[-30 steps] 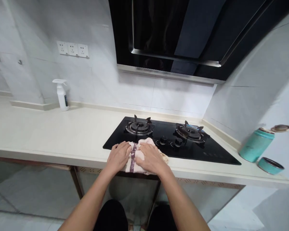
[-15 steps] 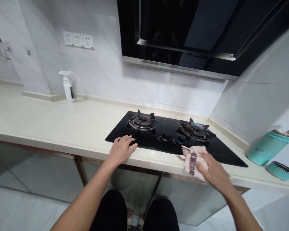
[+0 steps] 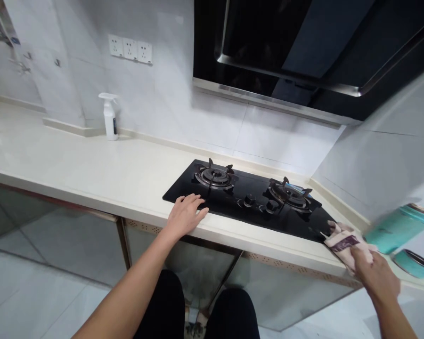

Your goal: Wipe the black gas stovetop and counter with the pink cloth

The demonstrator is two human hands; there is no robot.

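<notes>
My right hand [image 3: 376, 273] grips a pale cloth [image 3: 349, 242] with a dark purple patch, pressed at the front right corner of the black gas stove [image 3: 229, 205]. Its fingertips are partly hidden by the cloth. At the stove's front left, my left hand [image 3: 186, 215] lies flat with fingers spread, resting across the counter edge and the stove's rim. It holds nothing. Two burners with black pan supports and two knobs [image 3: 250, 200] show on the glass top.
A teal canister [image 3: 399, 228] and a teal lid or cup [image 3: 414, 263] stand right of the cloth. A white spray bottle [image 3: 109, 117] is against the wall on the pale counter [image 3: 74, 165]. Overhead hangs a black range hood [image 3: 286, 52]. Glass cabinet doors [image 3: 286, 292] lie below.
My right hand has moved right with the cloth, from the stove's front edge near the knobs to its right corner. My left hand stays at the front left. The view has shifted slightly.
</notes>
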